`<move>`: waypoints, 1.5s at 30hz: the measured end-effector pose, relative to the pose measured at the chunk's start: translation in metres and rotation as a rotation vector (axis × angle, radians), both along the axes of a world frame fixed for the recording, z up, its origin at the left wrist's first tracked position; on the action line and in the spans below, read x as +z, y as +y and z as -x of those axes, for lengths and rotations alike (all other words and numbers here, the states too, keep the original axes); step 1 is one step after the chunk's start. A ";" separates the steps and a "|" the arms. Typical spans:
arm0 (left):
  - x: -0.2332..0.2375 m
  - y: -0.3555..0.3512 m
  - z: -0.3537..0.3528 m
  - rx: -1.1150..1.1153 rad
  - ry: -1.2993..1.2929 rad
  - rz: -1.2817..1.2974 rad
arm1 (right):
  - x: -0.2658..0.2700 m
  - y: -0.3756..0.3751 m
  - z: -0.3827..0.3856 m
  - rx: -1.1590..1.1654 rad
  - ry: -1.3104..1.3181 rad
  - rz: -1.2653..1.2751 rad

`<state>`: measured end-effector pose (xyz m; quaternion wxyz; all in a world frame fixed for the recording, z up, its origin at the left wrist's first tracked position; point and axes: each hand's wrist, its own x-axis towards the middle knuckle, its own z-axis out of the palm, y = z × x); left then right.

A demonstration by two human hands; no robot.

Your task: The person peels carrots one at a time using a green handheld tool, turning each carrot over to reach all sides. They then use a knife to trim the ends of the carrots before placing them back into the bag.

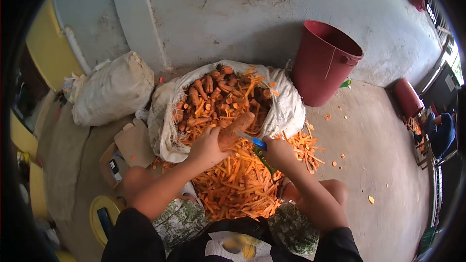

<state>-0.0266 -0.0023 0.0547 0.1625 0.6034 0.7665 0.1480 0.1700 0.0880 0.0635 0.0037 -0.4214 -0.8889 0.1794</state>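
"Carrot [235, 131] up in the air, and we have the left hand [208, 148] wrapped snugly around its near end!"

"Right over the mouth of the white sack [287, 106], too, with the unpeeled pile [206, 91] just behind it. What's the right hand [280, 154] doing for us?"

"Fingers curled tight on a blue-and-green tool [260, 143], its pale blade right beside the carrot. From up here we can't swear that the edge touches."

"So where do we see trouble?"

"Left fingers, for our money! They sit close to that blade. If the stroke skids on a wet or knobbly patch, the edge could run towards them."

"And only one hand steadies the carrot. Should that hold loosen, we could watch it roll under the blade, or drop into the orange strips [233, 189] heaped between the legs."

"Those strips spread past the sack towards the red bin [320, 68], look. A foot planted on them could slide."

"The phone [105, 221] on the yellow lid [112, 203] lies well clear, near the left elbow, though a wide swing might catch it."
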 end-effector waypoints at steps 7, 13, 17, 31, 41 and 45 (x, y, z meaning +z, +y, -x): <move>-0.034 -0.021 0.009 0.009 -0.118 -0.115 | -0.031 -0.045 0.042 -0.020 -0.073 0.070; -0.043 -0.015 0.009 -0.059 -0.406 -0.110 | -0.041 -0.044 0.048 -0.037 -0.114 0.063; -0.044 -0.016 0.011 0.019 -0.372 -0.044 | -0.064 -0.031 0.049 -0.053 -0.132 0.045; -0.043 -0.011 0.007 0.009 -0.307 0.019 | -0.059 0.015 0.039 -0.270 -0.110 -0.064; -0.013 -0.016 0.007 -0.007 -0.386 0.213 | -0.094 0.067 0.004 -0.355 -0.069 -0.073; -0.033 -0.034 0.024 -0.082 -0.571 0.365 | -0.086 0.103 -0.040 -0.697 -0.034 -0.057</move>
